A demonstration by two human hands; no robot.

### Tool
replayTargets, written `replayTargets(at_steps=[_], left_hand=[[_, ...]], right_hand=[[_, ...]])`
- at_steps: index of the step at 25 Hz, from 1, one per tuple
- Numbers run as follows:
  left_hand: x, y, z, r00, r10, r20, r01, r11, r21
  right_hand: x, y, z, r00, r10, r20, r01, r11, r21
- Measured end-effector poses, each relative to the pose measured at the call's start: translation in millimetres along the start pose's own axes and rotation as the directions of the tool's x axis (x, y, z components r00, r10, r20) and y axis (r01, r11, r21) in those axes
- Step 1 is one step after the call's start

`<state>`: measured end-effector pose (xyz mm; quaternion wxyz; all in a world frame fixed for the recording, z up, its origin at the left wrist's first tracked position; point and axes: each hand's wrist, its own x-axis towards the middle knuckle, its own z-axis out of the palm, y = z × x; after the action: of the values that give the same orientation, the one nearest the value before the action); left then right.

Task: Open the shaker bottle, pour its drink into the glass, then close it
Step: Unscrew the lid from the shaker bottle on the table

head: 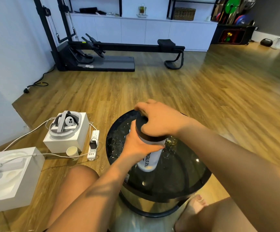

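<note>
White bottle (150, 160) upright on worktop (182, 178): left hand (136, 144) wraps its body, right hand (159, 121) clamps black lid (150, 136). Glass (171, 140) at three o'clock, seemingly touching.

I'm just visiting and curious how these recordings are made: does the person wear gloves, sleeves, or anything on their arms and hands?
No. The left hand and right hand are bare, with no gloves, rings, watch or wristband visible. Both forearms are uncovered as far as the picture shows, with no sleeves, cables or markers on them.

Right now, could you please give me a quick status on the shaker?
Left hand grips shaker bottle. Right hand on black lid. Glass behind, partly hidden.
</note>
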<state>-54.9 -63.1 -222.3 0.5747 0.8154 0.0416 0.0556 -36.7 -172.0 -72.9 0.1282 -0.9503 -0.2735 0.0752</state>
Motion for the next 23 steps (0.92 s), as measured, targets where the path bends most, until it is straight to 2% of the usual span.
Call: replayTargets(at_steps=[3, 5, 7, 9, 10, 11, 14, 15, 16, 19, 21, 23], left_hand=[[1.4, 0.2, 0.1, 1.000, 0.008, 0.006, -0.008, 1.000, -0.001], [2.5, -3.0, 1.1, 1.000, -0.008, 0.010, 0.008, 1.000, -0.019], [4.0, -5.5, 3.3, 1.000, -0.021, 0.015, 0.021, 0.999, -0.036], [5.0, -8.6, 4.7, 1.000, -0.005, 0.016, 0.006, 0.999, -0.037], [5.3, -8.4, 4.6, 1.000, 0.005, 0.016, -0.005, 1.000, -0.028], [6.3, -6.9, 4.2, 1.000, 0.011, 0.017, -0.010, 1.000, -0.024], [5.4, -0.1, 1.1, 0.999, 0.025, 0.027, -0.026, 0.999, 0.036], [4.6, 1.2, 1.6, 0.998, 0.040, 0.039, -0.042, 0.998, 0.048], [5.1, -0.2, 3.9, 0.998, 0.049, 0.043, -0.050, 0.998, 0.034], [4.3, -6.3, 4.2, 0.999, 0.001, 0.033, 0.002, 0.996, -0.084], [2.7, -5.6, 2.3, 0.999, 0.035, 0.032, -0.032, 0.995, -0.092], [1.1, -4.9, 1.6, 0.995, 0.098, 0.025, -0.094, 0.987, -0.128]], right_hand=[[-2.6, 1.1, -3.8, 0.992, -0.121, -0.033, 0.125, 0.968, 0.216], [-2.3, -1.3, 0.2, 0.982, -0.140, -0.128, 0.169, 0.953, 0.250], [-0.9, -0.1, 6.3, 0.975, -0.084, -0.206, 0.095, 0.994, 0.044], [-2.0, 0.0, 11.8, 0.982, 0.083, -0.170, -0.121, 0.967, -0.224], [-3.2, -0.3, 14.0, 0.981, 0.143, -0.130, -0.174, 0.948, -0.268], [-3.7, 0.0, 14.5, 0.987, 0.133, -0.091, -0.153, 0.951, -0.268], [-5.5, -1.9, 6.8, 0.996, -0.087, 0.030, 0.089, 0.993, -0.083], [-6.3, -1.3, 5.2, 0.993, -0.107, 0.044, 0.109, 0.993, -0.047], [-7.1, 0.5, 5.0, 0.996, -0.081, 0.039, 0.084, 0.995, -0.062], [-10.7, 6.5, 8.8, 0.994, 0.111, -0.005, -0.111, 0.983, -0.147], [-10.3, 9.9, 8.4, 0.995, 0.080, -0.067, -0.084, 0.994, -0.066], [-13.7, 17.0, 1.3, 0.977, 0.012, -0.211, -0.006, 1.000, 0.028]])
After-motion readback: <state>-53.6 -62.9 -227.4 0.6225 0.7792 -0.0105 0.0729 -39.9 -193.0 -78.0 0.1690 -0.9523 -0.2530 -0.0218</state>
